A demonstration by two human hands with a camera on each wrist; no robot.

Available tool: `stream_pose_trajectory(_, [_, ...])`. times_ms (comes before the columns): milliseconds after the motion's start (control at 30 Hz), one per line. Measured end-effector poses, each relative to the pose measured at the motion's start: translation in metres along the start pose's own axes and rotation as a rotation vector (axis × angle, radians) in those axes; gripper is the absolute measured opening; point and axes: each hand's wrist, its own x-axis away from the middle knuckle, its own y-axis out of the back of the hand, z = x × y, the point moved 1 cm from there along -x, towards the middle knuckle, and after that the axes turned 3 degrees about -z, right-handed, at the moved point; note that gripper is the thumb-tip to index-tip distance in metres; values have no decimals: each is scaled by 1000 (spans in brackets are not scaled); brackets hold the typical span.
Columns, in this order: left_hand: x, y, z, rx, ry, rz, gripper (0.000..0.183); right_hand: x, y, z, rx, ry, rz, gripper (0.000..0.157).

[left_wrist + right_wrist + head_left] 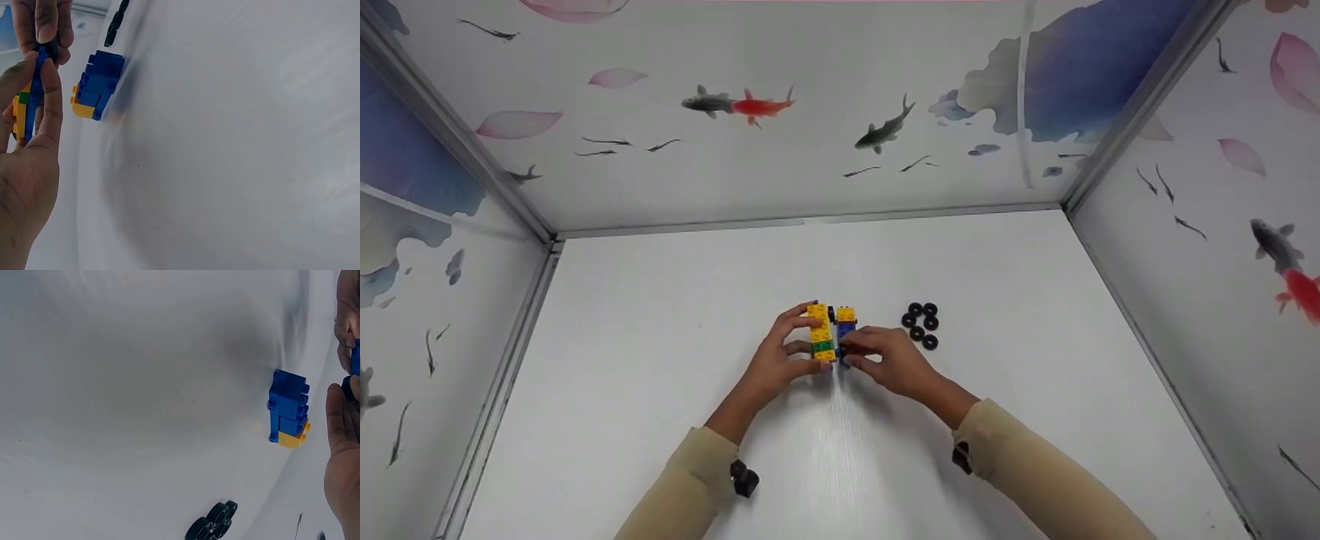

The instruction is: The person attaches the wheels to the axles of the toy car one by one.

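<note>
My left hand (775, 358) grips a toy-brick vehicle (819, 330) made of yellow bricks with a green one, on a blue base that shows in the left wrist view. Thumb and fingers lie along its sides, above the table. A black wheel (832, 313) sits on its right side near the far end. My right hand (894, 361) pinches another black wheel (347, 387) against the near end of the blue base. Beneath and to the right, a second brick vehicle (101, 76), blue with yellow at one end, stands on the table, partly covered by the right hand in the head view.
Several loose black wheels (930, 322) lie in a cluster right of the hands. The white table (660, 315) is bounded by printed panels at the back (810, 172) and both sides, with metal strips along the edges.
</note>
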Motion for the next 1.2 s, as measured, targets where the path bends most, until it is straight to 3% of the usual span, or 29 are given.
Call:
stream_pose_trajectory(367, [2, -1, 1, 17, 6, -3, 65, -1, -4, 1, 9, 11, -6, 31])
stream_pose_trajectory(800, [1, 1, 1, 22, -23, 21, 64, -2, -7, 6, -8, -34, -24, 30])
stream_pose_trajectory(1200, [-1, -5, 1, 33, -4, -13, 63, -1, -9, 4, -20, -93, -25, 34])
